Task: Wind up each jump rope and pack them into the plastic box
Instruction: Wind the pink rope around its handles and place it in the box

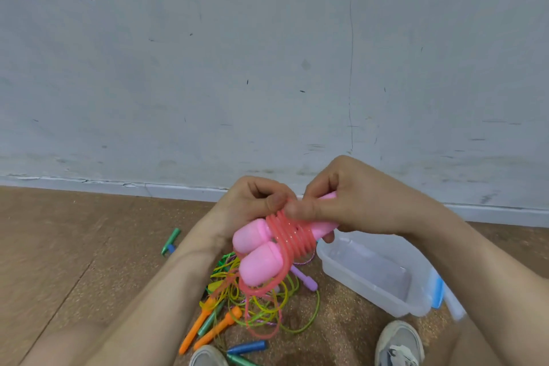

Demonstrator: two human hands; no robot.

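I am watching the pink jump rope (261, 255), its two fat, rounded plastic handles lying side by side, with the translucent pink-red cord (292, 235) coiling tightly round their middle and a loose loop hanging below. It is hovering in the air between both hands, above the tangled pile of coloured ropes (258, 303) on the wooden floor (74, 246), just left of the clear plastic box (386, 282). The left hand (252, 202) is curling its fingers (276, 202) narrowly, thumb pressing the coils. The right hand (362, 202) is gripping the handles' far end, thumb touching the cord.
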